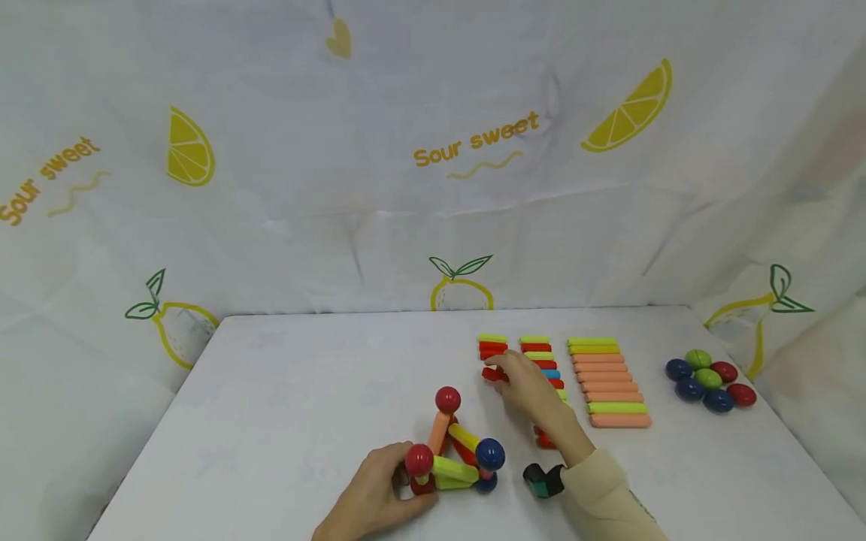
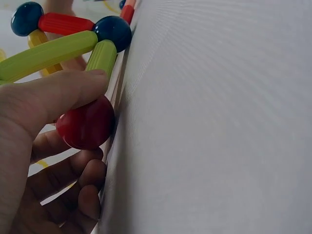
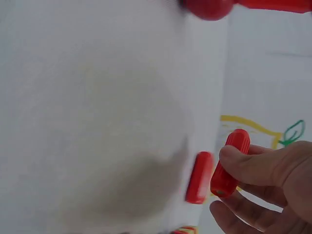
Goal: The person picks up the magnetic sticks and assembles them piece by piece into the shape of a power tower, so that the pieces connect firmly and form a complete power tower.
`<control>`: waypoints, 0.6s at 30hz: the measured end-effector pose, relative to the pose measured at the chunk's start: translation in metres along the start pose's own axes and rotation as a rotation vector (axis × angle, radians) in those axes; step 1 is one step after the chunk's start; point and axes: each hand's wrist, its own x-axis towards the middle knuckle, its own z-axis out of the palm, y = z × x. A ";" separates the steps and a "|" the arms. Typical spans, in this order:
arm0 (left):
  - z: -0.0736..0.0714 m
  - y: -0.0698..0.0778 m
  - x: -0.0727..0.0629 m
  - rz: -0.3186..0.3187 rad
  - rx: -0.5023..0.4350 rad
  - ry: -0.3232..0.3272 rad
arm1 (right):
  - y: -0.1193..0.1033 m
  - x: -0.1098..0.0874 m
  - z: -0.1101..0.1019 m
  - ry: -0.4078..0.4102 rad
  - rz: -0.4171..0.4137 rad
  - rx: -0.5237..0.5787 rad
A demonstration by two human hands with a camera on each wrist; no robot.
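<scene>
A frame of coloured rods and balls stands at the front middle, with a red ball [image 1: 448, 400] at the back, another red one [image 1: 419, 459] at the left and a blue ball [image 1: 490, 454] at the right. My left hand [image 1: 375, 488] grips its lower left corner, thumb and fingers around the lower red ball [image 2: 87, 124] and against a lime rod [image 2: 102, 57]. Farther back, my right hand [image 1: 531, 387] pinches a short red rod [image 3: 225, 184] between thumb and fingers, raised off the table. Another red rod [image 3: 199, 178] lies close by.
Short rods [image 1: 534, 340] lie in two columns, partly behind my right arm. Longer orange and lime rods [image 1: 602, 368] form a column to their right. Several loose balls [image 1: 708, 378] sit at the far right. A black-and-green object [image 1: 543, 481] is beside my right sleeve.
</scene>
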 end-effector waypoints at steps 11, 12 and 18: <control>0.003 -0.005 0.002 0.058 0.019 0.048 | -0.065 -0.062 -0.051 -0.149 -0.467 0.291; 0.003 -0.005 0.002 0.073 0.019 0.054 | -0.068 -0.066 -0.051 -0.186 -0.469 0.287; 0.004 -0.006 -0.001 0.107 0.020 0.077 | -0.076 -0.077 -0.044 -0.304 -0.419 0.187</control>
